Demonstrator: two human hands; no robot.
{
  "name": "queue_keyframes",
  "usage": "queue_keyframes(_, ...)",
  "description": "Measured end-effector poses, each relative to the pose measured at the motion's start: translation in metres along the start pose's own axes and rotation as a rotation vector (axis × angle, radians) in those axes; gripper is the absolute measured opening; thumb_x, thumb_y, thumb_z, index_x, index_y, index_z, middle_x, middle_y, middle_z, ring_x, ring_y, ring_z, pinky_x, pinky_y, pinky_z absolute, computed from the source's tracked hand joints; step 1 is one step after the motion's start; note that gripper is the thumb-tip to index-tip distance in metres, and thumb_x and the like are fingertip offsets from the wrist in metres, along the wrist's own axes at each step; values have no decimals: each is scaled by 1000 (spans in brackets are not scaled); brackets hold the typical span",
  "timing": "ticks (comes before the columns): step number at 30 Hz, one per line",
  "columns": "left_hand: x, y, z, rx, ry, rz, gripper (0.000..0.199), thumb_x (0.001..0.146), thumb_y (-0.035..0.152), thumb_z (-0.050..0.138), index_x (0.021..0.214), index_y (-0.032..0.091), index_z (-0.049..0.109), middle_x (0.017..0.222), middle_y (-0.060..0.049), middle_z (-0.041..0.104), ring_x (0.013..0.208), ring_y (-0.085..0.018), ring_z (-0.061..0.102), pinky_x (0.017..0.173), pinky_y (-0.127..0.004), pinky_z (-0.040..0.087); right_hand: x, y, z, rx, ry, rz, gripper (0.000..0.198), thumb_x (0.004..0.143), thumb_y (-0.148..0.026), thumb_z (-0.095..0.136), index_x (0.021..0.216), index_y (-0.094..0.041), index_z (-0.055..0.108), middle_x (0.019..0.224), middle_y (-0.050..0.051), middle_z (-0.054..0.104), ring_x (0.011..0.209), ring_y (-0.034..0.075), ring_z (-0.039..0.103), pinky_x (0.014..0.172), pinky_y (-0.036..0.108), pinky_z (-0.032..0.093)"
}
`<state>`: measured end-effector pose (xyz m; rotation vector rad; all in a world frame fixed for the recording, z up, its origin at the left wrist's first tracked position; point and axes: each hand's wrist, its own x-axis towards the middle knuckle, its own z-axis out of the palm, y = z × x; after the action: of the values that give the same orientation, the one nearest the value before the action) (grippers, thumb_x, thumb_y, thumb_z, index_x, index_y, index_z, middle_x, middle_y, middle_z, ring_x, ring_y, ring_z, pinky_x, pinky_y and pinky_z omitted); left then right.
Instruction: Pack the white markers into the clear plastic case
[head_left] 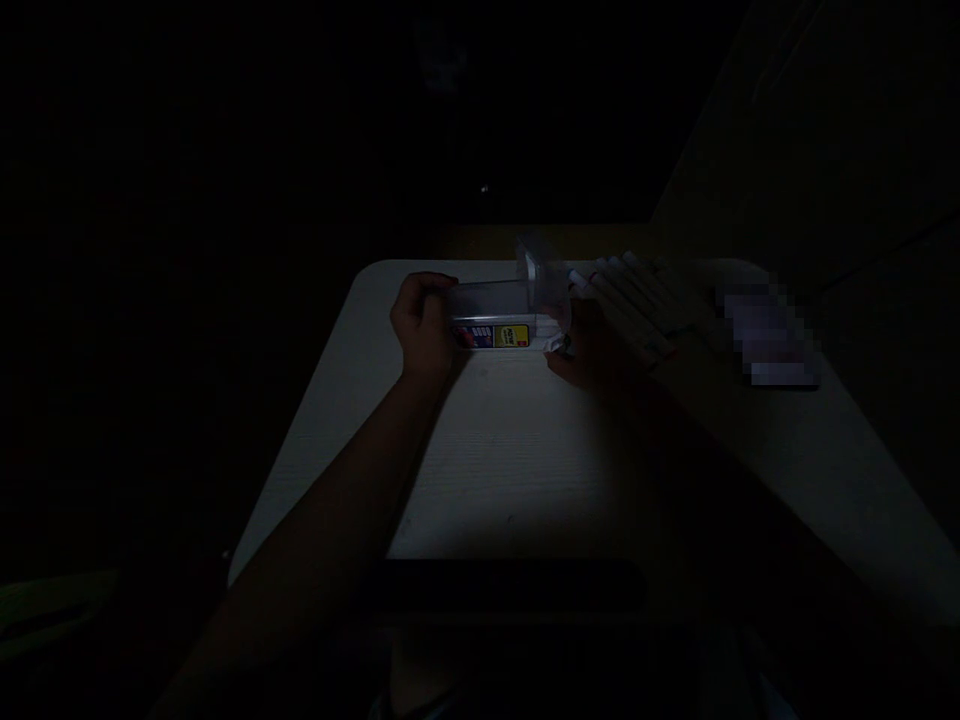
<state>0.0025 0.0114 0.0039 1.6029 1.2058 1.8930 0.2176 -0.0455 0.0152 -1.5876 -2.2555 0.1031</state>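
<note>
A clear plastic case [489, 298] lies on its side above the white table, with a yellow and dark printed label on its near face. Its lid [529, 262] is swung up at the right end. My left hand [424, 325] is wrapped around the case's left end. At the open right end, my right hand [589, 345] has its thumb and fingers closed about the case's edge, beside a small crumpled whitish piece [553, 343]. Deep shadow hides most of the right fingers, so whether they also pinch that piece is unclear.
Several white-barrelled markers [626, 290] lie side by side behind my right hand. A pixelated pale object [772, 335] rests at the table's right. The white tabletop [502, 440] has rounded corners and a dark strip [510, 585] along its near edge. The surroundings are very dark.
</note>
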Motion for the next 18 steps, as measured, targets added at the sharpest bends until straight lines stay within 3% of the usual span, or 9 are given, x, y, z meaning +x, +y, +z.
queue_keyframes(4, 0, 3, 0, -11, 6, 1, 13, 83, 22, 48, 75, 21, 59, 80, -1, 64, 78, -15, 60, 70, -27, 48, 0, 1, 1, -1, -2, -10, 59, 77, -26, 59, 133, -9, 54, 136, 17, 50, 128, 28, 47, 116, 45, 40)
queue_keyframes(11, -1, -4, 0, -92, 5, -11, 14, 80, 17, 48, 76, 22, 61, 81, -1, 65, 76, -14, 61, 65, -26, 47, -2, 0, 2, -8, -9, -11, 60, 77, -26, 60, 135, -10, 53, 138, 16, 48, 133, 28, 43, 118, 43, 37)
queue_keyframes(18, 0, -1, 0, -45, 0, 4, 16, 83, 17, 46, 76, 22, 59, 79, 0, 63, 78, -15, 60, 73, -27, 49, -4, -2, 1, 9, -5, -22, 60, 83, -24, 54, 140, -5, 49, 139, 19, 46, 132, 28, 41, 119, 42, 34)
